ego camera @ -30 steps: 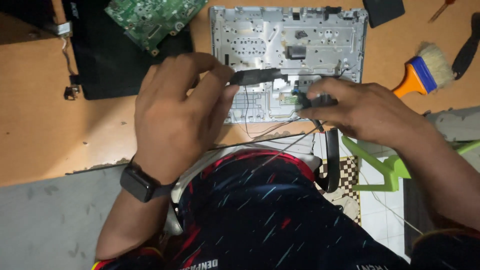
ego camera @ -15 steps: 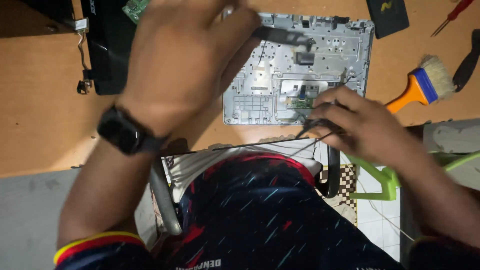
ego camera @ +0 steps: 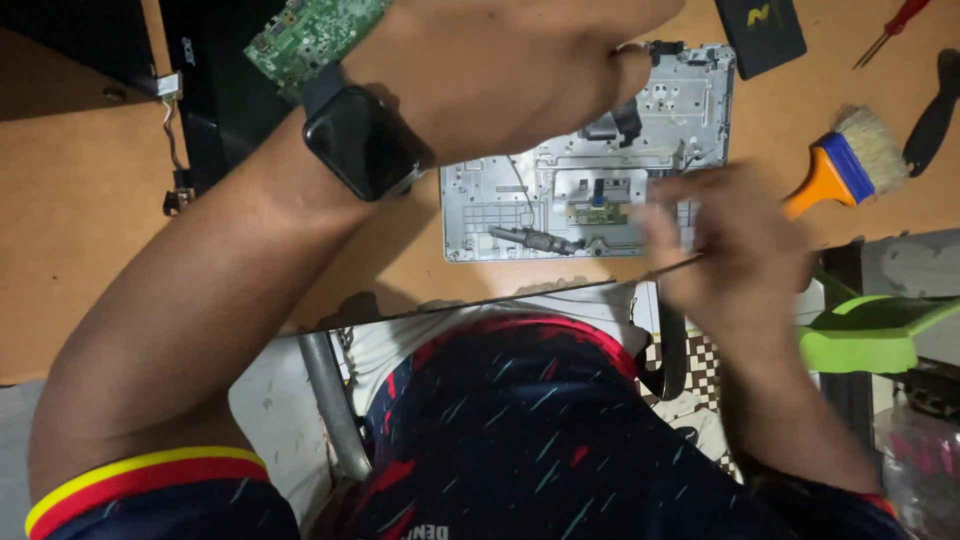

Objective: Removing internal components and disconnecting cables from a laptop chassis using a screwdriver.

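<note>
My left hand (ego camera: 520, 70) is hovering loosely curled, gripping nothing, above the silver plastic laptop base panel (ego camera: 590, 170) lying on the brown wooden desk (ego camera: 90, 260). My blurred right hand (ego camera: 725, 250) is overlapping the panel's right edge; grip indeterminable. An orange-handled brush (ego camera: 835, 170) is lying nearby.

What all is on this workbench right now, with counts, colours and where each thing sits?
laptop shell: one, silver-grey, inside up, centre of table
table: one, light brown wood
circuit board: one, green, top left on a black panel
black panel: one, top left
brush: one, orange handle, blue band, right of shell
screwdriver: one, red handle, top right
flat black box: one, top edge
black tool: one, far right
watch: one, black, left wrist
left hand: raised over shell
right hand: blurred, at shell's front edge
</note>
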